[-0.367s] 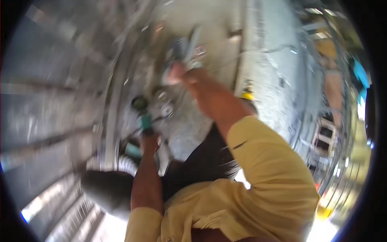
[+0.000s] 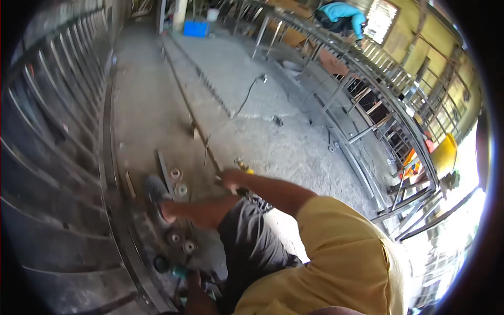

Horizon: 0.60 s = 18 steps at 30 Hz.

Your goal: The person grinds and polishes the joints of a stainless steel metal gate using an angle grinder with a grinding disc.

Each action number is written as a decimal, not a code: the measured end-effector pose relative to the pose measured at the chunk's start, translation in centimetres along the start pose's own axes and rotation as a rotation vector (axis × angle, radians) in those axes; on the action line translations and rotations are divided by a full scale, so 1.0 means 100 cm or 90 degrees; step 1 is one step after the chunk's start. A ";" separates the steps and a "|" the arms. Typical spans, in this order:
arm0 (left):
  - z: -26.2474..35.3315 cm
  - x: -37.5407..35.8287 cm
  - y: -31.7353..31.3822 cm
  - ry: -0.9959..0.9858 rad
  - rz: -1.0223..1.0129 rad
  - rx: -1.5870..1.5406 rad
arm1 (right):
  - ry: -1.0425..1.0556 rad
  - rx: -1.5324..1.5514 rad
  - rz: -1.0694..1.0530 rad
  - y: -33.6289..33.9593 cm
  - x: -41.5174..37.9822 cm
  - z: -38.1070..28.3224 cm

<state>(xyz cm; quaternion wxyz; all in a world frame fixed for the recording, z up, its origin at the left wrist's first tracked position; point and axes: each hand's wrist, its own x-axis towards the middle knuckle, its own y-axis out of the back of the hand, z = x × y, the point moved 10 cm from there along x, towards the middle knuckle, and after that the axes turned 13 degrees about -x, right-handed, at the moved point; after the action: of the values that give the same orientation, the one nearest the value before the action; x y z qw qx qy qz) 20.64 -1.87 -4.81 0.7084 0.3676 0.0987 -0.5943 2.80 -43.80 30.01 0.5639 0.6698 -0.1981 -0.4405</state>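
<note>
At the lower edge, my left hand (image 2: 193,278) is wrapped round the green body of an angle grinder (image 2: 179,271), its dark round head pointing left over the floor. My right hand (image 2: 230,180) is stretched forward beyond my knee, its fingers curled. A small pale piece shows by them, but I cannot make out what they hold. Close to this hand lie a long thin metal strip (image 2: 185,100) and a small yellow item (image 2: 250,171). Between my hands is my bent leg, with a sandalled foot (image 2: 157,197) on the floor. Round discs (image 2: 181,189) lie beside the foot.
Metal railings (image 2: 58,105) run along the left side. A flat metal bar (image 2: 164,170) lies past my foot, and a black cable (image 2: 249,94) crosses the concrete. On the right stands a long metal frame table (image 2: 362,68); a person in blue (image 2: 341,11) bends over its far end.
The view has swung up and sharpened, showing more of the room. My right hand has moved from near my foot to beside the metal strip. The grinder stays in my left hand.
</note>
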 end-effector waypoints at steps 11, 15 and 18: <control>0.157 0.047 0.130 -0.115 0.095 0.385 | -0.449 0.096 -0.230 -0.278 -0.410 0.105; 0.254 0.017 0.233 -0.680 0.498 0.484 | -0.389 0.190 -0.307 -0.320 -0.377 0.108; 0.411 -0.122 0.313 -0.575 0.347 -0.075 | -0.196 0.135 -0.400 -0.297 -0.306 0.126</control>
<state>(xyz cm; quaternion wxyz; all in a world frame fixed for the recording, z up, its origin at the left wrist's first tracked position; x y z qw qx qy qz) 33.72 -17.98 44.08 0.8286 0.0466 -0.2820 -0.4813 -30.59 -19.31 13.88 0.2922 0.6785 -0.1095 -0.6650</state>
